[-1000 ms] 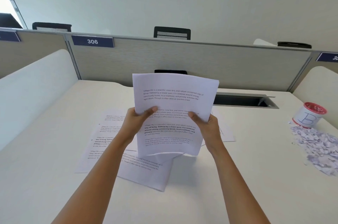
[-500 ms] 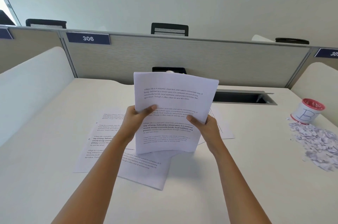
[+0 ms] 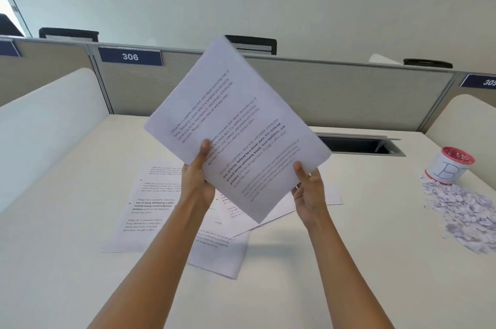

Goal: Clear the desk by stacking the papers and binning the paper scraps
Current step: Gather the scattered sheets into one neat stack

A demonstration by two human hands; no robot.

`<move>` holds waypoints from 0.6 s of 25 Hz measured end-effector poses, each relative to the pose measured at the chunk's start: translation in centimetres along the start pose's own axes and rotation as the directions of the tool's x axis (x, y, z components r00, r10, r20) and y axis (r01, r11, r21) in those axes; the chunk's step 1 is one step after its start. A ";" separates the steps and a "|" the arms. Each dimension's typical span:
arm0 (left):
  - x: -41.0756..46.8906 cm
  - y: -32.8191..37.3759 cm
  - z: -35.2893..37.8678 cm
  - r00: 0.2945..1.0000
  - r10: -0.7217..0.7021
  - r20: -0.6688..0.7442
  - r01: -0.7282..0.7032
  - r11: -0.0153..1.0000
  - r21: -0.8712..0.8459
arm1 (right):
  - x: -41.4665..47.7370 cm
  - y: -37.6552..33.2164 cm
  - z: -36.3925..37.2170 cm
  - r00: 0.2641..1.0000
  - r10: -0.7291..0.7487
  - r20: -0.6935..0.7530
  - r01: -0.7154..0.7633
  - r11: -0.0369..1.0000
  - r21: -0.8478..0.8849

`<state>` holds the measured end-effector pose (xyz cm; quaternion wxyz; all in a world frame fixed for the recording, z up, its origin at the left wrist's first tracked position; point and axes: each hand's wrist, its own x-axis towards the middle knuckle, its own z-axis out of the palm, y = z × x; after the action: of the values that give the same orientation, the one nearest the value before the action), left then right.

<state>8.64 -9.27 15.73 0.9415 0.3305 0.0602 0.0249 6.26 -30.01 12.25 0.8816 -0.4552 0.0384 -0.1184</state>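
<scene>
Head view: I hold a sheaf of printed sheets (image 3: 236, 135) in the air at the centre of the frame, above the desk (image 3: 67, 261). It is tilted so that one corner points down toward the loose sheets (image 3: 145, 210), which lie overlapped and askew on the desk below it. My left hand (image 3: 197, 186) pinches the sheaf's left edge, thumb on the printed face and fingers behind. My right hand (image 3: 308, 194) pinches the lower right edge, thumb likewise on the face. The step in hand appears to be squaring the sheaf before further sheets are added. To do it well, loosen both pinches slightly so that the sheets can slide against one another. Bring one edge level with the desk and tap it down on a bare part of the surface, not on the loose sheets. Repeat on an adjacent edge. Grip near the edges only, to avoid creasing. The paper scraps (image 3: 464, 218) lie heaped at the right edge of the frame, just beside a white container marked B (image 3: 448, 167); neither is touched yet.
</scene>
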 end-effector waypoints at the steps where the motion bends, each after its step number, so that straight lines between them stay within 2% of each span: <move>1: -0.2 -0.5 0.0 0.999 -0.032 0.009 0.032 0.999 -0.041 | -0.3 0.4 0.5 0.999 0.016 0.030 -0.016 1.000 -0.022; 4: -0.4 -1.5 -0.5 0.997 -0.073 0.026 0.074 0.997 -0.038 | -0.8 0.8 1.2 0.996 0.049 0.075 -0.041 0.995 -0.095; 8: 1.2 0.7 -3.4 1.000 0.022 0.009 -0.023 0.999 0.048 | 0.1 -1.8 -0.6 1.000 -0.022 0.006 0.023 0.965 -0.259; 11: 2.2 3.4 -5.5 0.994 0.062 0.091 -0.087 0.951 0.296 | 0.5 -3.6 -2.4 0.998 -0.059 0.020 0.062 0.918 -0.392; 15: 2.2 3.4 -5.8 0.976 -0.020 0.219 -0.118 0.794 0.597 | -0.1 -2.8 -3.7 1.000 -0.003 0.011 0.008 0.837 -0.547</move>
<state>10.09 -2.84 13.18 0.7859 0.6167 -0.0451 -0.0069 4.99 -34.46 12.31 0.7147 -0.6887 0.0649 -0.1027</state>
